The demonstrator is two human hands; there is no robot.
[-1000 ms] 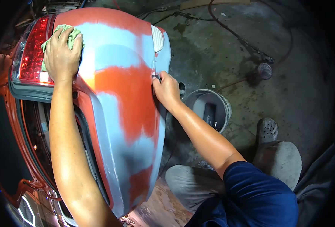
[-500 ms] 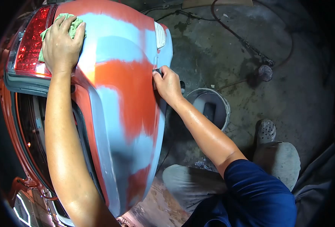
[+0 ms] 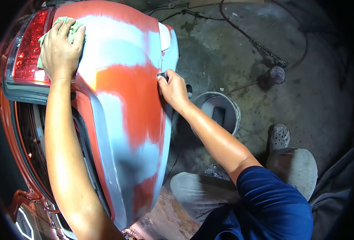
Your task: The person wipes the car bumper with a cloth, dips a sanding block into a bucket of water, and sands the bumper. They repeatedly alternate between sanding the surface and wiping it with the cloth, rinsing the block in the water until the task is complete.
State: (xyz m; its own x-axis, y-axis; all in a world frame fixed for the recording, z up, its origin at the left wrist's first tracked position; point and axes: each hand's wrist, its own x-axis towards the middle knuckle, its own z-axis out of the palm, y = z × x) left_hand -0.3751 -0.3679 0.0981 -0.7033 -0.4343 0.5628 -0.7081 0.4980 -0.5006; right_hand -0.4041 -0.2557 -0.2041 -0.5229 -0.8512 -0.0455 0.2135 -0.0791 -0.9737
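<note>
My left hand point(image 3: 61, 52) presses a green cloth point(image 3: 70, 36) against the car, where the red tail light point(image 3: 32, 48) meets the painted panel. Its fingers lie bent over the cloth. At the panel's right edge, my right hand point(image 3: 174, 89) pinches a small dark sanding pad point(image 3: 163, 75), mostly hidden by the fingers. The bumper panel point(image 3: 141, 100) is orange-red with patches of light blue-grey, and looks wet and shiny. A white lens point(image 3: 164, 37) sits above my right hand, on the panel's edge.
A bucket point(image 3: 237, 118) of greyish water, with a dark block in it, stands on the floor right of the car. A hose point(image 3: 245, 34) with a metal fitting and a round-ended tool point(image 3: 277, 75) lie farther right. My knees and a clog point(image 3: 280, 136) are below.
The view has shifted slightly, so the car and both hands sit a little farther left. Both hands keep nearly the same places on the car, with the cloth and pad still held.
</note>
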